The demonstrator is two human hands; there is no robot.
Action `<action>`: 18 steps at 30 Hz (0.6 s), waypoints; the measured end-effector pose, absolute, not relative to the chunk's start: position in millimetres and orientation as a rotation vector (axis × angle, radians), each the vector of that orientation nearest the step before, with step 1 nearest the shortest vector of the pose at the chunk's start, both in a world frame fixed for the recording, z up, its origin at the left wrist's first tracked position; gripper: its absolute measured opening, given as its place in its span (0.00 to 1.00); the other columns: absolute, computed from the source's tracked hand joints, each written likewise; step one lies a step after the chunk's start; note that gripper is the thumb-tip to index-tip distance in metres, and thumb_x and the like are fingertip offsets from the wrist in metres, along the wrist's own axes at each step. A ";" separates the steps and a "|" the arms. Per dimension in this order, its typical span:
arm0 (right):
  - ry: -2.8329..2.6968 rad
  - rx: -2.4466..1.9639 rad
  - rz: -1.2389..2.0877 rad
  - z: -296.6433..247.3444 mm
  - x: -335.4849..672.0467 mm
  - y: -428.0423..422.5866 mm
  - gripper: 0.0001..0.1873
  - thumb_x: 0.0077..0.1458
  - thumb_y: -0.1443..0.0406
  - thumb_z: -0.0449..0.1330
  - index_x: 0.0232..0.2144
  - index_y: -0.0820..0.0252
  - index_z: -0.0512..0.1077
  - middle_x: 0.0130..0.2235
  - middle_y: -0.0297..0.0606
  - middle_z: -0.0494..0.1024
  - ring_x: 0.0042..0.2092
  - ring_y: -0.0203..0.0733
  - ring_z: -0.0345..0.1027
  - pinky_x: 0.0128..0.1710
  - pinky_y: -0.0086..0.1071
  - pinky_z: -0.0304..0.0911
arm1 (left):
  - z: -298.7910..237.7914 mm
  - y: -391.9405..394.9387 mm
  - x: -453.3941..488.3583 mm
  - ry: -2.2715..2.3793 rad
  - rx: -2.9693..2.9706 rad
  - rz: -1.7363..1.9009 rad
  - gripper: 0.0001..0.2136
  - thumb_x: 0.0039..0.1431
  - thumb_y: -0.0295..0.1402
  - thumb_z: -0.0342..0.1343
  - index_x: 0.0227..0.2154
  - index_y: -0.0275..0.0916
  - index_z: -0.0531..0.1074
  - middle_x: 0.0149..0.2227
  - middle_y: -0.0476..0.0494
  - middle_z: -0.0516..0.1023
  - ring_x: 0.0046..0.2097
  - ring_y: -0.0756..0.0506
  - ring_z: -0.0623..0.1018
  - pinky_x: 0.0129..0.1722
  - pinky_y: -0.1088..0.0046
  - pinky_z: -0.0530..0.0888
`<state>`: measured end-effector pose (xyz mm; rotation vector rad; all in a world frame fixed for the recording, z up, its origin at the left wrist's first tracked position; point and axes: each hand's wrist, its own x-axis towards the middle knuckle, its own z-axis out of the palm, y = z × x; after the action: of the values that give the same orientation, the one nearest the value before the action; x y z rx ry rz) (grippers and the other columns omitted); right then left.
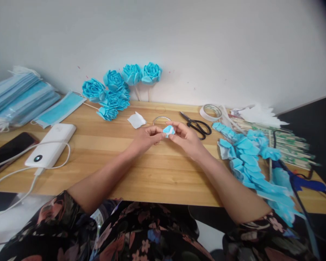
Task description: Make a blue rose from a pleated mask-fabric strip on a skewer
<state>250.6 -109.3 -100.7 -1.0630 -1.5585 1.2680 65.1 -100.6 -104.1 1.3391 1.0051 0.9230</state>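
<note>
A small folded blue-and-white petal (168,131) is pinched between my two hands above the wooden table (163,181). My left hand (148,137) grips its left side with thumb and forefinger. On the right side, my right hand (185,138) holds it the same way. Just behind lies a metal ring (162,118), partly hidden by my fingers. A loose white piece (136,120) rests beyond my left hand. Black-handled scissors (196,125) lie beyond my right hand. Several blue petals (246,152) are heaped to the right.
Blue flowers on sticks (151,73) lean at the wall. Face masks (21,96) are stacked at the left, near a white power bank (51,145) with a cable and a phone (11,152). A tape roll (210,113) and a blue-handled tool (309,184) are at the right.
</note>
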 end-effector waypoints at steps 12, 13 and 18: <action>-1.751 -1.181 0.986 -99.0 247.8 -112.1 0.22 0.50 0.66 0.60 0.50 0.55 0.71 0.35 0.33 0.74 0.36 0.37 0.69 0.39 0.33 0.66 | -95.0 -100.0 64.8 1.005 1.364 0.931 0.14 0.50 0.43 0.61 0.31 0.36 0.73 0.27 0.51 0.73 0.26 0.54 0.68 0.28 0.77 0.66; -1.784 -1.201 0.935 -97.6 246.8 -113.5 0.21 0.50 0.67 0.60 0.49 0.54 0.71 0.34 0.33 0.73 0.35 0.37 0.68 0.39 0.33 0.66 | -95.7 -99.7 64.7 0.996 1.372 0.946 0.13 0.50 0.42 0.61 0.30 0.36 0.73 0.27 0.51 0.73 0.26 0.54 0.68 0.28 0.77 0.66; -1.830 -1.143 0.980 -92.3 245.7 -117.2 0.21 0.52 0.66 0.59 0.50 0.53 0.70 0.36 0.33 0.72 0.38 0.37 0.69 0.42 0.34 0.68 | -102.9 -97.8 64.7 0.992 1.399 1.000 0.12 0.49 0.41 0.60 0.26 0.36 0.72 0.25 0.51 0.72 0.26 0.54 0.67 0.28 0.76 0.65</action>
<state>245.7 -117.2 -92.3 -1.1435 -1.8299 0.9805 64.7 -97.8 -102.9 1.3994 0.9916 1.0001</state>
